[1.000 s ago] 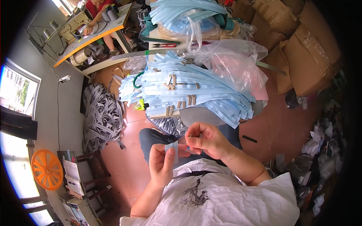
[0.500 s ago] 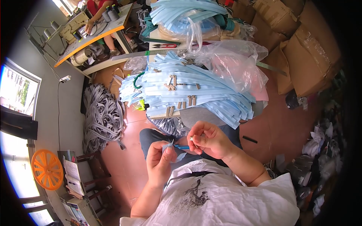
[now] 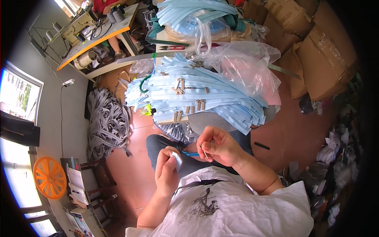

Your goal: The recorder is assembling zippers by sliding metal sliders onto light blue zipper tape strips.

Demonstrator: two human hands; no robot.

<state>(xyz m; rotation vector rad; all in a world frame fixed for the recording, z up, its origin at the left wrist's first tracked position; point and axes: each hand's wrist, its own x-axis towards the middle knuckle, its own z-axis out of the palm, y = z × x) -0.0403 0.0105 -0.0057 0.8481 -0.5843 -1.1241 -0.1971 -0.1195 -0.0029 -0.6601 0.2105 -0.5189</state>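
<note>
Above my lap, my left hand [image 3: 166,168] is closed, its thumb pressing a folded pale blue zipper tape [image 3: 177,161] against the fingers. To its right, my right hand [image 3: 219,146] pinches a small, thin metal piece [image 3: 204,151] between thumb and forefinger; its exact kind is too small to make out. The two hands are apart. Beyond them lies a thick pile of light blue zipper strips [image 3: 173,94], with several metal zipper pulls [image 3: 201,104] on top. Something blue [image 3: 191,154] shows on my lap between the hands.
Red-handled thread snips [image 3: 171,47] and a clear plastic bag [image 3: 244,55] lie behind the pile. Grey strips [image 3: 106,122] are heaped on the floor at left. Cardboard boxes [image 3: 321,59] stand at right. A person sits by a sewing machine [image 3: 79,27] at far left.
My left hand has turned, and the blue tape now shows as a folded, paler patch. The metal piece in my right hand has tilted downward. The other person's hand has left the sewing table.
</note>
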